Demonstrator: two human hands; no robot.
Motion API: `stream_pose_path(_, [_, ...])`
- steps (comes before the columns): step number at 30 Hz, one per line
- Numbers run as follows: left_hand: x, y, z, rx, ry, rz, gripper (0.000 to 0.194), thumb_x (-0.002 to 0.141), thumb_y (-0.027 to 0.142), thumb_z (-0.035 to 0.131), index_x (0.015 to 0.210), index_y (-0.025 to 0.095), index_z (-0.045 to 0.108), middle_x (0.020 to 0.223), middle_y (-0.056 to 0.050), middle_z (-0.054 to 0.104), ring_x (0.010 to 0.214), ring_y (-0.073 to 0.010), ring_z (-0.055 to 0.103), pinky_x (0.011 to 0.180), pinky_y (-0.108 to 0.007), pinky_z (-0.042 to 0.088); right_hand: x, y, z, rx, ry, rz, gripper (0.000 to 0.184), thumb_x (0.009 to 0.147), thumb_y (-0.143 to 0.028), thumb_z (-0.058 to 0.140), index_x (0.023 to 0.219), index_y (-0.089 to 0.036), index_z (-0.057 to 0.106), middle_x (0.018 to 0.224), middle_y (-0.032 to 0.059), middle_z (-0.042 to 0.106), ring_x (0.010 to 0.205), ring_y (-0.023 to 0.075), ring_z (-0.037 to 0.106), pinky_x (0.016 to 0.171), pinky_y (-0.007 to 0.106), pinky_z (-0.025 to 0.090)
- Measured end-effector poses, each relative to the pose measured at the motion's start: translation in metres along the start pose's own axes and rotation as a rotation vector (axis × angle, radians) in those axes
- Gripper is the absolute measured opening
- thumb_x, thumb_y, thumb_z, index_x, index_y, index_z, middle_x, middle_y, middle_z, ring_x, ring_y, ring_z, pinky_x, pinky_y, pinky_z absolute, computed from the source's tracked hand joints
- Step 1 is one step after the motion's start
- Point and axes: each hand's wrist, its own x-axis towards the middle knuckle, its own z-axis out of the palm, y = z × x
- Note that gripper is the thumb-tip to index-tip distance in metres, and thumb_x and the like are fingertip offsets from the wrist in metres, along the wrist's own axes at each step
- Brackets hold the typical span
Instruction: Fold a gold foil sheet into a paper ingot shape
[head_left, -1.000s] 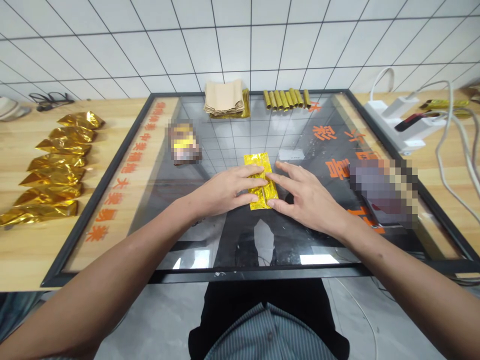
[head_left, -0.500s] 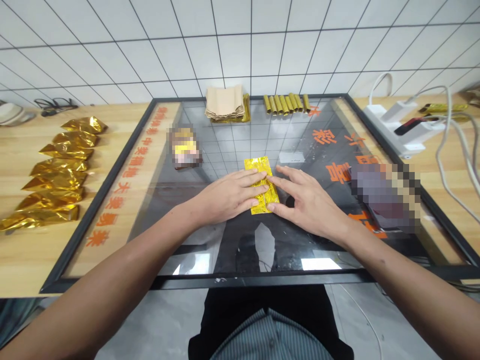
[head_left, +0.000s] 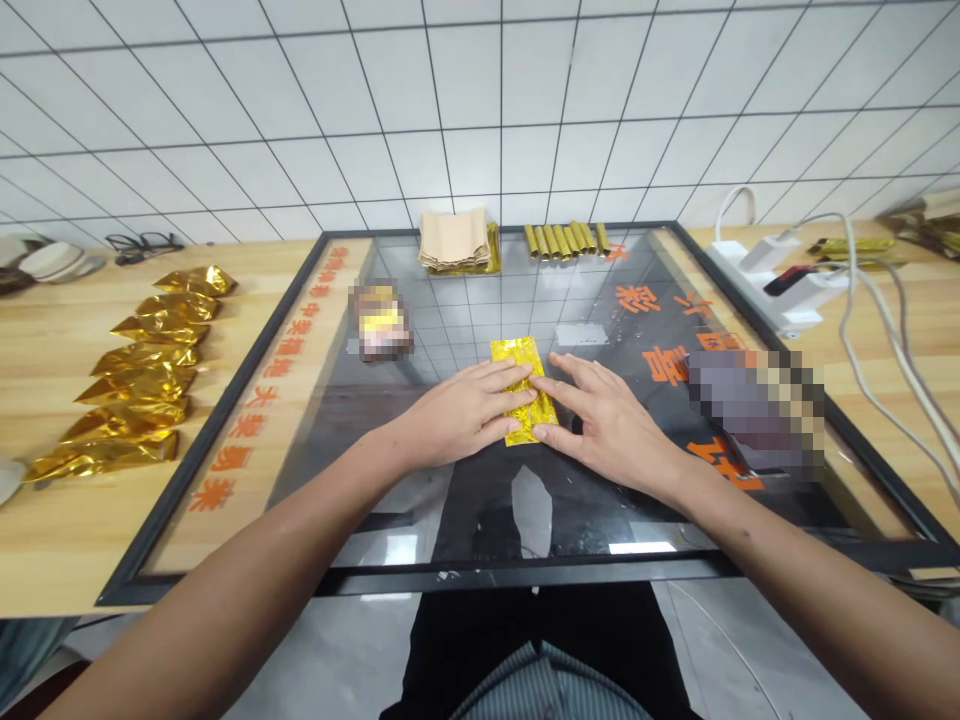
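Observation:
A flat, creased piece of gold foil (head_left: 514, 350) lies on the black-framed glass panel (head_left: 450, 520) before me. On its left side rest the outstretched fingers of my left hand (head_left: 469, 410). My right hand (head_left: 600, 415) touches the foil's right part with thumb and fingertips, its fingers spread. Both hands lie low over the glass, and their fingers cover part of the foil.
Folded gold foil packets (head_left: 142, 385) line the left side of the wooden table. Brown paper sheets (head_left: 452, 238) and several rolled gold tubes (head_left: 566, 240) sit at the panel's back edge. A white power strip (head_left: 765, 290) with cables stands right. Two blurred-out items lie on the glass.
The camera view has shifted a little, so the scene appears lower in the frame. Both hands stay on the gold foil with hardly any change.

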Motion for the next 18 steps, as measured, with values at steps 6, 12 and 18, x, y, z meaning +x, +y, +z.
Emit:
stream_pose_path(6, [-0.001,0.003,0.003,0.044,0.024,-0.026,0.044,0.115,0.038,0.048,0.153,0.022,0.063,0.171,-0.012,0.051,0.162,-0.0289,0.044,0.135,-0.054,0.035,0.016,0.006,-0.015,0.064,-0.031,0.052,0.059,0.109,-0.045,0.055,0.163,-0.021,0.056,0.17,0.021,0.049,0.159,0.0373,0.046,0.126,0.062,0.043])
stream_pose_path(12, [0.0,0.005,0.004,0.083,0.02,-0.03,0.046,0.116,0.038,0.045,0.155,0.02,0.062,0.17,-0.013,0.052,0.163,-0.0277,0.043,0.136,-0.052,0.033,0.044,0.012,-0.017,-0.118,-0.106,0.053,0.054,0.115,-0.037,0.036,0.162,-0.019,0.057,0.169,0.0238,0.048,0.156,0.0382,0.048,0.122,0.062,0.046])
stream_pose_path(18, [-0.001,0.006,0.005,0.128,0.002,-0.053,0.046,0.116,0.04,0.045,0.154,0.022,0.064,0.171,-0.012,0.051,0.162,-0.0269,0.045,0.136,-0.051,0.033,0.051,0.007,-0.006,-0.227,-0.095,0.124,0.053,0.115,-0.041,0.041,0.162,-0.023,0.059,0.17,0.0216,0.049,0.153,0.0371,0.051,0.124,0.059,0.041])
